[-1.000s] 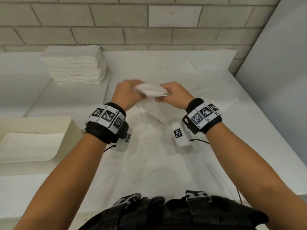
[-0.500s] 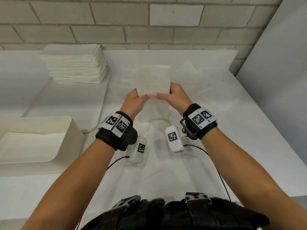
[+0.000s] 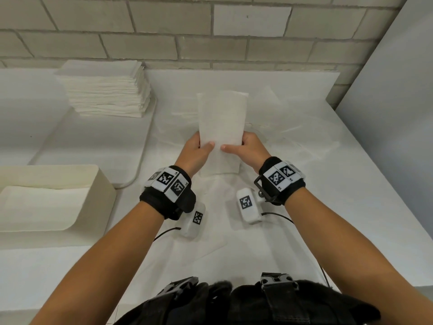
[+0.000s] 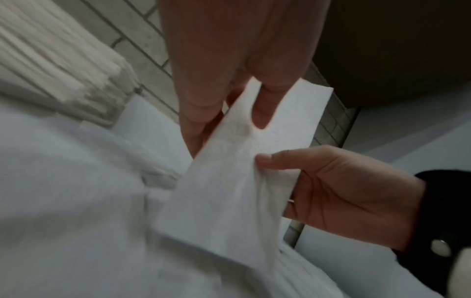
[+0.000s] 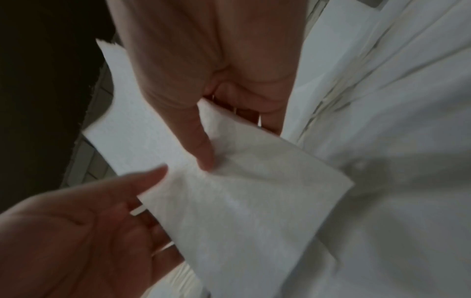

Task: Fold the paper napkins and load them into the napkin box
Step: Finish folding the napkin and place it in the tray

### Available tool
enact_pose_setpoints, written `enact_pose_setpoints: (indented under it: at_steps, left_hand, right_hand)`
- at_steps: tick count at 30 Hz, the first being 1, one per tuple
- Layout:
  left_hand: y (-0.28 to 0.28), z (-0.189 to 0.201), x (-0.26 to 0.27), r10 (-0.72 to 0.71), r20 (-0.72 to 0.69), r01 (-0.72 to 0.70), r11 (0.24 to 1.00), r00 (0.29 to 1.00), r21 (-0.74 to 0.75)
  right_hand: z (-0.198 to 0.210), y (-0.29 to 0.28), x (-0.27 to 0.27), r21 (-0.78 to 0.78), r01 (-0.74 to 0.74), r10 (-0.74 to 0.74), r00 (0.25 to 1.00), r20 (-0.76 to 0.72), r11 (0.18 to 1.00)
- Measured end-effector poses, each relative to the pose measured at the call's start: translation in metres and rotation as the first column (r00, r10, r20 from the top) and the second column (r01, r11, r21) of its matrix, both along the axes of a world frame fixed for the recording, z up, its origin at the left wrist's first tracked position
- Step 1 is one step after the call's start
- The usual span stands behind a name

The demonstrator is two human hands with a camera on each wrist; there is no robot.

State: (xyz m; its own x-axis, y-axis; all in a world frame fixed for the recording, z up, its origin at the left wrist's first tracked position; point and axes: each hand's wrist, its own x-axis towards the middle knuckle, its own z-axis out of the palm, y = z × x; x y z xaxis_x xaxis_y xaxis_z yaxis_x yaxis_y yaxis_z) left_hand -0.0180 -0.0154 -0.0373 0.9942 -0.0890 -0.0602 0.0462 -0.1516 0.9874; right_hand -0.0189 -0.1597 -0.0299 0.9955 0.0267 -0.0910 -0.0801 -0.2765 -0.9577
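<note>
A white paper napkin [image 3: 221, 127], folded into a long strip, is held up over the middle of the table. My left hand [image 3: 199, 150] pinches its left edge with the thumb on top, and my right hand [image 3: 243, 148] pinches its right edge the same way. The left wrist view shows the napkin [image 4: 237, 181] running between my fingers [image 4: 201, 125] and the right hand's thumb. In the right wrist view my thumb [image 5: 201, 147] presses on the napkin [image 5: 242, 201]. A cream napkin box [image 3: 100, 191] stands at the left with a flat napkin [image 3: 42, 202] inside.
A tall stack of white napkins [image 3: 105, 90] sits on a white tray [image 3: 138, 160] at the back left. The table [image 3: 339, 184] is covered with a white sheet. A brick wall runs behind, and a grey panel [image 3: 398, 102] stands at the right.
The napkin was bunched between both hands a second ago. It now hangs unfolded as a long flat strip, and both hands have drawn nearer to me and lower.
</note>
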Motion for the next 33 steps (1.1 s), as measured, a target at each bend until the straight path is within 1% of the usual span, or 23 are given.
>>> enact_pose_setpoints:
  at_steps: [2, 4, 6, 7, 9, 10, 11, 12, 14, 16, 17, 18, 21, 23, 28, 30, 33]
  left_hand:
    - [0.006, 0.017, 0.003, 0.107, 0.160, -0.104, 0.994, 0.981, -0.026]
    - [0.018, 0.041, 0.006, 0.175, 0.344, -0.167, 0.984, 0.923, -0.053]
    - [0.030, 0.066, 0.009, 0.178, 0.465, -0.200, 0.980, 0.867, -0.001]
    - [0.035, 0.077, 0.011, 0.152, 0.482, -0.210, 0.975, 0.863, 0.069]
    - [0.044, 0.093, 0.014, 0.081, 0.467, -0.224, 0.940, 0.881, 0.258]
    - [0.048, 0.097, 0.013, 0.075, 0.452, -0.236, 0.920, 0.889, 0.313]
    - [0.052, 0.099, 0.013, 0.103, 0.437, -0.257, 0.915, 0.894, 0.310]
    - [0.058, 0.100, 0.012, 0.159, 0.413, -0.287, 0.919, 0.897, 0.269]
    - [0.074, 0.100, 0.007, 0.321, 0.306, -0.363, 0.927, 0.896, 0.092]
    - [0.092, 0.103, -0.002, 0.442, 0.181, -0.434, 0.897, 0.879, -0.081]
    - [0.103, 0.103, -0.006, 0.475, 0.137, -0.463, 0.879, 0.869, -0.114]
    - [0.112, 0.104, -0.010, 0.495, 0.108, -0.484, 0.868, 0.862, -0.112]
    - [0.137, 0.106, -0.021, 0.548, 0.073, -0.549, 0.836, 0.833, -0.010]
    - [0.152, 0.108, -0.026, 0.586, 0.051, -0.588, 0.807, 0.809, 0.060]
    - [0.196, 0.111, -0.040, 0.604, 0.069, -0.595, 0.749, 0.794, 0.292]
    - [0.213, 0.113, -0.042, 0.585, 0.061, -0.566, 0.746, 0.809, 0.349]
    - [0.242, 0.112, -0.040, 0.534, 0.032, -0.484, 0.739, 0.845, 0.469]
  right_hand:
    - [0.011, 0.000, 0.005, -0.071, -0.047, 0.050, 0.998, 0.029, 0.996]
    - [0.026, 0.001, 0.011, -0.179, -0.110, 0.122, 0.991, 0.058, 0.978]
    - [0.040, 0.004, 0.016, -0.317, -0.167, 0.203, 0.976, 0.083, 0.934]
    - [0.045, 0.006, 0.019, -0.371, -0.194, 0.241, 0.967, 0.085, 0.908]
    - [0.051, 0.011, 0.025, -0.426, -0.244, 0.300, 0.951, 0.069, 0.871]
    - [0.053, 0.013, 0.028, -0.433, -0.262, 0.317, 0.947, 0.059, 0.863]
    - [0.054, 0.015, 0.030, -0.423, -0.275, 0.326, 0.944, 0.053, 0.863]
    - [0.055, 0.016, 0.031, -0.392, -0.289, 0.334, 0.941, 0.049, 0.873]
    - [0.057, 0.016, 0.032, -0.285, -0.327, 0.352, 0.935, 0.039, 0.901]
    - [0.060, 0.016, 0.031, -0.167, -0.354, 0.363, 0.931, 0.027, 0.920]
    - [0.062, 0.017, 0.031, -0.105, -0.362, 0.366, 0.930, 0.023, 0.926]
    - [0.064, 0.020, 0.031, -0.044, -0.361, 0.363, 0.932, 0.023, 0.931]
    - [0.073, 0.036, 0.035, 0.096, -0.357, 0.354, 0.934, 0.041, 0.929]
    - [0.079, 0.052, 0.035, 0.124, -0.365, 0.360, 0.931, 0.060, 0.923]
    - [0.089, 0.100, 0.023, 0.046, -0.405, 0.399, 0.912, 0.098, 0.913]
    - [0.091, 0.119, 0.016, 0.021, -0.410, 0.406, 0.908, 0.103, 0.912]
    - [0.093, 0.144, 0.004, -0.017, -0.398, 0.398, 0.912, 0.097, 0.917]
